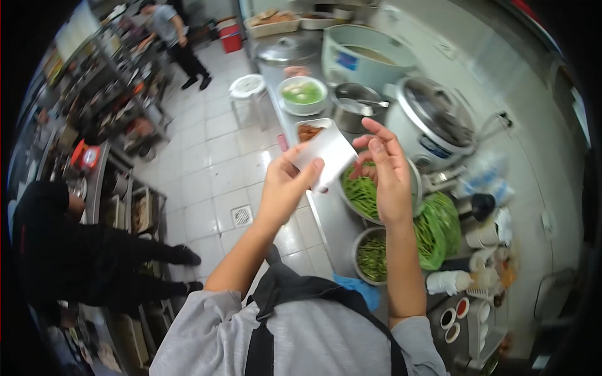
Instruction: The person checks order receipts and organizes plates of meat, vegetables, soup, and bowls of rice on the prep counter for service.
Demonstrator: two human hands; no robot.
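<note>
Your left hand (285, 185) has the white sheet (335, 149) pinched at its near-left side, thumb on top, likely to keep it flat. Sheet's up over the tabletop (323, 214), by its left edge. Your right hand (390, 172) is loosely curled, fingers apart, nothing visible in it, just right of the sheet; can't tell if they touch. Sheet partly hides the reddish-brown food (308, 133); right hand blocks some green beans (361, 199). Near: cut greens (373, 258), green bag (439, 229) to their right. Steel pot (348, 120) and rice cooker (433, 119) crowd the far side.
</note>
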